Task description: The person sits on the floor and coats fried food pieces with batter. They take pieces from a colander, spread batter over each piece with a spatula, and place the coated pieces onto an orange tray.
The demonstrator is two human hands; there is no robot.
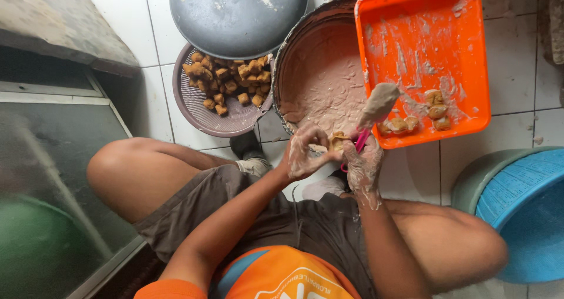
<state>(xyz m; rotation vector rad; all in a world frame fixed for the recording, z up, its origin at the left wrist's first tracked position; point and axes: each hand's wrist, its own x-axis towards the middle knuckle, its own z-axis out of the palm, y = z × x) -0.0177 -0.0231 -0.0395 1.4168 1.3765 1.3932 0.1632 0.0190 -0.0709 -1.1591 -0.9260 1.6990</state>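
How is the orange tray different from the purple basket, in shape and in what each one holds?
The orange tray is rectangular with solid walls and smeared with pale paste; the purple basket is round, perforated and free of paste. The tray holds only a few pieces, near its lower edge; the basket holds a large heap of brown fried cubes. The tray rests tilted on the big paste bowl. Both are plastic.

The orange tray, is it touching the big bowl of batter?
Touching. The head view shows the orange tray resting with its left edge on the rim of the batter bowl, overlapping it with no gap.
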